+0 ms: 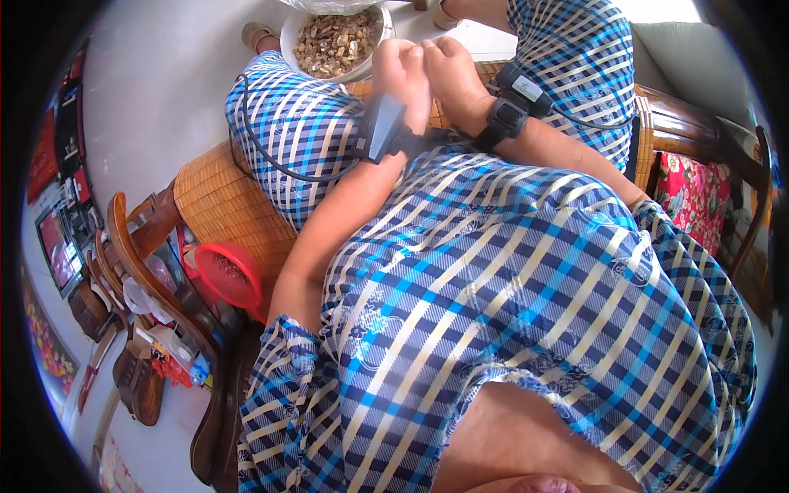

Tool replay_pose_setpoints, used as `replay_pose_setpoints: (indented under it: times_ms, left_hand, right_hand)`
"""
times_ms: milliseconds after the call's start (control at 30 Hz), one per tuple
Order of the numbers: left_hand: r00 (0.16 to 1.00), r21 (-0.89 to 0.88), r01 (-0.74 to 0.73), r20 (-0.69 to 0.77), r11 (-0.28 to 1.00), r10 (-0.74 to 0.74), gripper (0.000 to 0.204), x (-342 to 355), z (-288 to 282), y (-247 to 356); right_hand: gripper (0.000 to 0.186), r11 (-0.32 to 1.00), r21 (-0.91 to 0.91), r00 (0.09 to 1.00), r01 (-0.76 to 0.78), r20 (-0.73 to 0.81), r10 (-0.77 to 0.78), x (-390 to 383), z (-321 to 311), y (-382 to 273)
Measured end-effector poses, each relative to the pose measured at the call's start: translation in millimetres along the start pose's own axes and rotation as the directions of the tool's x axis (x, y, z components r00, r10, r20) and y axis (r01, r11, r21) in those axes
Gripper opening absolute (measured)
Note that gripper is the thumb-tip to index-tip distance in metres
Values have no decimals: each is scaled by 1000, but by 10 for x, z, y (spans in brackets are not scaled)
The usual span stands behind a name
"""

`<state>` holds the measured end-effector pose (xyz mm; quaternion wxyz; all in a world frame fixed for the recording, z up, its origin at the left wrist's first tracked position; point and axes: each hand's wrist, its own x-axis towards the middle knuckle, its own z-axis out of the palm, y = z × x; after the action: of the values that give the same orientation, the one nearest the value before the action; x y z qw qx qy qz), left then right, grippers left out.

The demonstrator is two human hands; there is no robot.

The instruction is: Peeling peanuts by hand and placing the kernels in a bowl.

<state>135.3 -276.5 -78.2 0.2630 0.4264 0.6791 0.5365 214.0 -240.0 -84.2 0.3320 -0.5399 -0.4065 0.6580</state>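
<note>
My left hand (403,78) and my right hand (452,78) are side by side over my lap, touching at the fingertips. Both have their fingers curled and pinched together. Whatever is between them is hidden or too small to make out. Just beyond and to the left of the hands stands a white bucket (289,56). Many small brown and tan pieces (335,43), perhaps shells or dried mushrooms, lie inside it. A clear plastic bag (333,5) hangs over its far rim.
Cabled black devices (382,123) are strapped to both wrists. I sit on a wooden seat with a woven bamboo mat (218,193). A red plastic basket (228,271) is at my left, near a wooden armrest (156,279). A red floral cushion (694,197) is at the right.
</note>
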Motion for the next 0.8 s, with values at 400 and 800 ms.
replay_pose_setpoints:
  times_ms: [400, 800]
  left_hand:
    - [968, -82, 247, -20, 966, -249, 33, -19, -71, 233]
    - [974, -4, 221, -44, 975, -220, 30, 1, -50, 175]
  right_hand:
    - [24, 764, -517, 918, 385, 134, -372, -91, 2, -263]
    - [27, 817, -478, 941, 323, 68, -332, -22, 36, -193]
